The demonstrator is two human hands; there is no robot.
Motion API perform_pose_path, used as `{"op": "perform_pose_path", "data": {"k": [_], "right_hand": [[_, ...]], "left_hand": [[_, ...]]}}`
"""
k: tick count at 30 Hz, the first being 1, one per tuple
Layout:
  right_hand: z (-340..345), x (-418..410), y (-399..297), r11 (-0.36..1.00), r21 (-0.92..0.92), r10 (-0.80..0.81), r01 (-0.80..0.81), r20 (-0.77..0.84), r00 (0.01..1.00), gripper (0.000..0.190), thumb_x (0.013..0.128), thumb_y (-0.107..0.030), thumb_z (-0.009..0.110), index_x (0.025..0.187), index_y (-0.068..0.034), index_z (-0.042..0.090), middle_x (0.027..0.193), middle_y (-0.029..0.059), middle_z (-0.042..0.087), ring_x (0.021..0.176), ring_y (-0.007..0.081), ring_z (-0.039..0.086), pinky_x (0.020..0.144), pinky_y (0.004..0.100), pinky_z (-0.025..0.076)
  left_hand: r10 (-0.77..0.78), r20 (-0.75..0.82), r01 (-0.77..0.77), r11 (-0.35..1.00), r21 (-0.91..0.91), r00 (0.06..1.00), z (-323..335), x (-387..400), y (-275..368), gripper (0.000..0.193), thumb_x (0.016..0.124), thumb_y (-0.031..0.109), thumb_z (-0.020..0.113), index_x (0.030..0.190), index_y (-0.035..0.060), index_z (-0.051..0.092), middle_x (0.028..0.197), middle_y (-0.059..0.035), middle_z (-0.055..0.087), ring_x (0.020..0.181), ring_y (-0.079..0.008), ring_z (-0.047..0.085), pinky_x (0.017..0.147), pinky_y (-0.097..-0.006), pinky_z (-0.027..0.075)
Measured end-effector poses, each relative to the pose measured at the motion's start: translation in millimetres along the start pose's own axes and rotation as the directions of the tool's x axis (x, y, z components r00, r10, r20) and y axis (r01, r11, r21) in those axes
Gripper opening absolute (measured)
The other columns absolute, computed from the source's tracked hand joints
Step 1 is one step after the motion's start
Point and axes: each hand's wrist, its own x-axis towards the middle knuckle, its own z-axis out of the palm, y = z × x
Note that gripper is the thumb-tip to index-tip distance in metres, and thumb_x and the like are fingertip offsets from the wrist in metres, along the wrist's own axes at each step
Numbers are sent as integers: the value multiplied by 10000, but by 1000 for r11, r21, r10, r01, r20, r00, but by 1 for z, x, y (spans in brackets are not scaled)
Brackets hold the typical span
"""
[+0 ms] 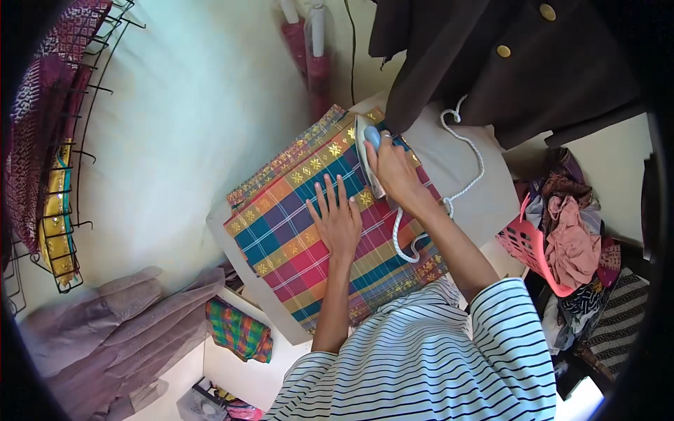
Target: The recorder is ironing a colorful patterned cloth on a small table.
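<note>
A multicoloured checked cloth with gold motifs lies spread over a pale ironing surface. My left hand rests flat on its middle, fingers spread and holding nothing. Closed around the blue handle of a clothes iron, my right hand is near the cloth's far right part. The iron stands on the cloth, its sole hidden from me. From it a white braided cord loops over the cloth and on across the pale surface. A further patterned fold shows along the cloth's far edge.
A dark garment with gold buttons hangs low beyond the iron. At right, a pink plastic basket holds heaped clothes. Left are a black wire rack and mauve fabric. Plastic-wrapped rolls lean against the wall.
</note>
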Motion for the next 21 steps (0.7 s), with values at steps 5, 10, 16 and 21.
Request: {"op": "perform_pose_path", "data": {"k": [5, 10, 16, 21], "right_hand": [[-2, -17, 37, 991, -126, -44, 43, -11, 999, 519, 1076, -403, 516, 1153, 106, 584, 845, 397, 663, 826, 578, 668, 729, 635, 537], [-49, 9, 89, 984, -24, 174, -177, -99, 980, 627, 1086, -492, 475, 1150, 118, 606, 790, 357, 676, 727, 523, 696, 627, 588, 554], [-85, 14, 123, 982, -136, 111, -134, -167, 980, 605, 1085, -478, 496, 1197, 105, 611, 833, 347, 689, 755, 470, 721, 655, 540, 568], [-80, -10, 15, 728, -659, -274, 188, -29, 961, 409, 982, -253, 664, 1263, 41, 626, 1213, 305, 666, 1120, 434, 646, 956, 502, 533]], "left_hand": [[4, 9, -4, 1000, -8, 1000, 0, -3, -9, 562, 1073, 345, 473, 1604, 166, 437, 1713, -110, 298, 1586, -343, 244, 1267, -590, 144], [-30, 2, 30, 993, -115, 1000, -21, 3, -55, 563, 1055, 428, 543, 1575, 221, 487, 1702, -124, 312, 1571, -353, 275, 1262, -571, 186], [49, -81, -52, 998, -33, 995, -48, 19, -153, 645, 968, 470, 684, 1506, 137, 559, 1605, -191, 438, 1486, -383, 404, 1229, -509, 286], [39, -32, -42, 997, -67, 999, -78, 35, -184, 668, 822, 393, 838, 1403, 128, 644, 1190, -144, 643, 1174, -346, 589, 1036, -504, 440]]}}
